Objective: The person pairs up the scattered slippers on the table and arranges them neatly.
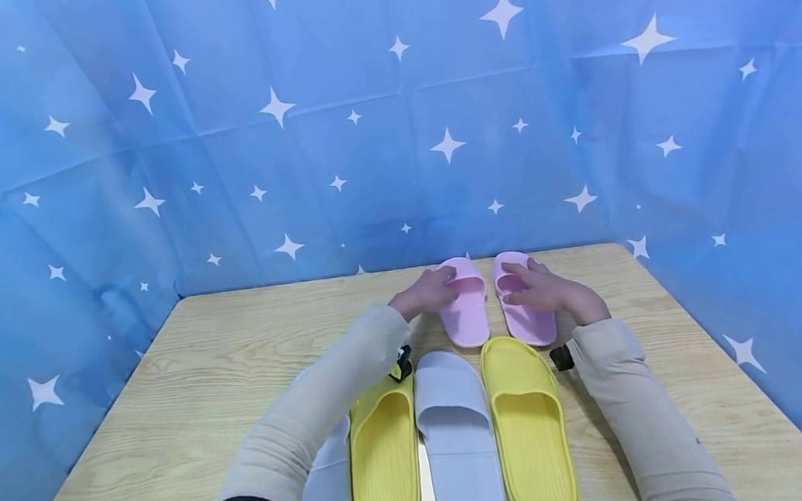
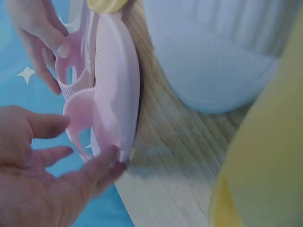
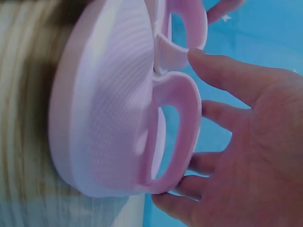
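Two small pink slippers lie side by side at the back of the table, toes toward the curtain. My left hand (image 1: pixel 426 291) is at the outer side of the left pink slipper (image 1: pixel 467 319), its fingertips right at the sole's edge in the left wrist view. Over the right pink slipper (image 1: pixel 534 326) reaches my right hand (image 1: pixel 550 290), fingers spread and fairly straight. In the right wrist view, those fingertips are at the strap (image 3: pixel 189 118), with the thumb toward the other slipper.
Nearer me stand larger slippers in a row: a grey one (image 1: pixel 325 481) partly under my left arm, a yellow one (image 1: pixel 385 461), another grey one (image 1: pixel 460 456) and another yellow one (image 1: pixel 533 443). A blue star-patterned curtain (image 1: pixel 360 67) borders the wooden table (image 1: pixel 175 421) behind and at both sides.
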Motion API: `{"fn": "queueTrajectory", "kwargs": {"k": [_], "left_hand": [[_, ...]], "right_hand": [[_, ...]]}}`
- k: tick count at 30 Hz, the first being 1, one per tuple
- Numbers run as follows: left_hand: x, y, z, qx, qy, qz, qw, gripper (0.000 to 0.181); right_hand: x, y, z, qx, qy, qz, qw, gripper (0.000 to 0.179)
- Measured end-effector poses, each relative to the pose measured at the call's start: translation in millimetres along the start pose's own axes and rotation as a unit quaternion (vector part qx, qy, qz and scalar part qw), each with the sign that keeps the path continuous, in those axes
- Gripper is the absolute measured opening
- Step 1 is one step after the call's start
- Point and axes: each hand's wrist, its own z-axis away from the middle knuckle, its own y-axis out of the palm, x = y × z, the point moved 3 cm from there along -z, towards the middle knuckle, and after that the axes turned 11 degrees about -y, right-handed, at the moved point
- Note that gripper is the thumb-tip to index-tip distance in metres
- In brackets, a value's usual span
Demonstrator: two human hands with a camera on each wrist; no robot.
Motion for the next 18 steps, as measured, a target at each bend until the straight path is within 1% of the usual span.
{"fn": "queueTrajectory", "kwargs": {"k": [2, 4, 5, 8, 10, 13, 15, 18], "left_hand": [[0.8, 0.5, -0.1, 0.03, 0.014, 0.02, 0.9993, 0.06], [1.3, 1.2, 0.3, 0.055, 0.023, 0.028, 0.9978, 0.062], [1.4, 1.4, 0.6, 0.063, 0.025, 0.026, 0.9974, 0.062], [1.6, 0.7, 2.4, 0.062, 0.023, 0.01, 0.9978, 0.065], [1.9, -0.4, 3.9, 0.06, 0.015, 0.008, 0.9981, 0.068], [1.4, -3.6, 8.6, 0.069, 0.013, 0.002, 0.9975, 0.072], [0.4, -6.9, 14.1, 0.073, 0.02, 0.001, 0.9971, 0.072], [-2.0, -14.1, 27.2, 0.063, 0.046, -0.002, 0.997, 0.069]], "right_hand": [[0.9, 0.4, -1.1, 0.002, 0.0, 0.003, 1.0, 0.073], [-0.1, 1.2, -1.4, 0.003, -0.001, 0.004, 1.0, 0.073], [-0.8, 1.8, -1.3, 0.003, -0.001, 0.003, 1.0, 0.073], [-1.6, 2.6, -1.0, 0.005, -0.002, 0.0, 1.0, 0.074], [-0.7, 2.4, -0.8, 0.008, -0.005, -0.001, 1.0, 0.074], [1.9, 0.8, -0.1, 0.011, -0.007, 0.001, 0.9999, 0.072], [3.8, -0.5, 0.5, 0.014, -0.006, 0.003, 0.9999, 0.071], [7.5, -2.3, 1.2, 0.018, -0.003, 0.002, 0.9998, 0.071]]}}
